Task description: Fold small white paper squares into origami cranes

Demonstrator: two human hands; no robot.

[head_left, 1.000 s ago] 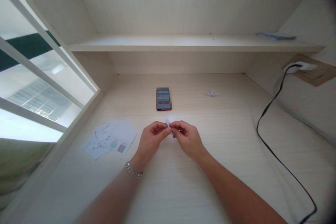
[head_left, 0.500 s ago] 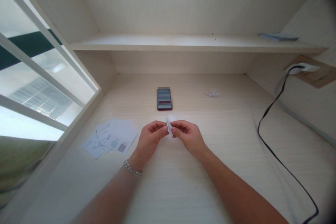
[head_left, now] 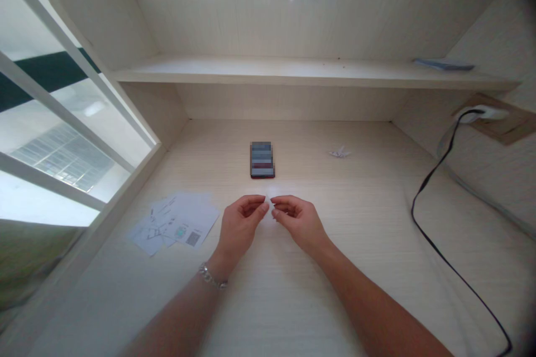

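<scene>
Over the middle of the desk, my left hand pinches a small piece of folded white paper between thumb and fingers. My right hand closes on the same paper from the other side, its fingertips bent around the edge. Most of the paper is hidden by the fingers, so its folded shape is hard to make out. Just beyond the hands lies a phone with a blurred screen. A small folded white paper figure with points sits farther back to the right.
Several printed white sheets overlap left of my hands. A black cable runs from a wall socket down the right side. A shelf spans the back and holds a flat bluish item. White bars stand at the left.
The folded paper has turned or sunk between the fingers, and less of it shows above them. Both hands stay close together at the same spot. The view has tilted slightly.
</scene>
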